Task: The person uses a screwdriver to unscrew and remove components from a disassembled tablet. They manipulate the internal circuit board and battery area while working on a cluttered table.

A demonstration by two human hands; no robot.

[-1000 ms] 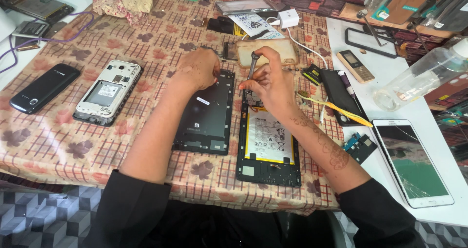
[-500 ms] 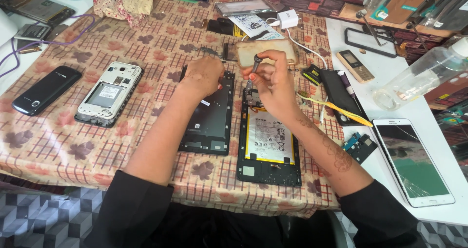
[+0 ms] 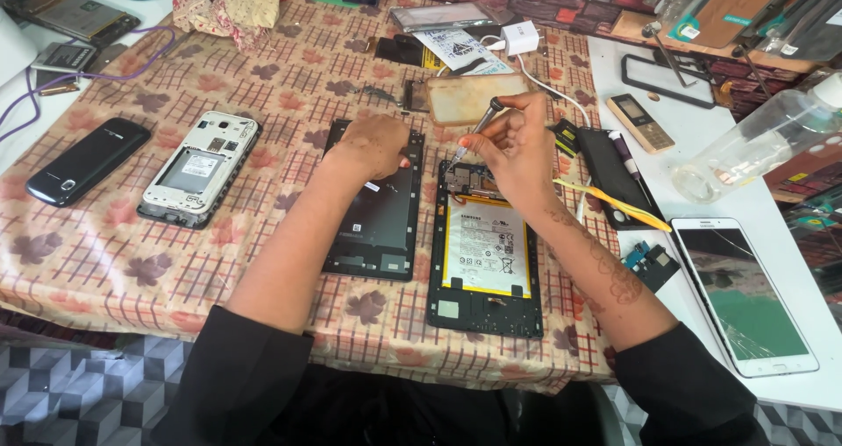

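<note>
While the left hand (image 3: 375, 143) has settled, fingers curled, on the black back cover (image 3: 373, 202) left of the opened tablet (image 3: 484, 249), right hand (image 3: 517, 148) fingers stay clamped on the screwdriver (image 3: 476, 130), tip at the tablet's top edge.
</note>
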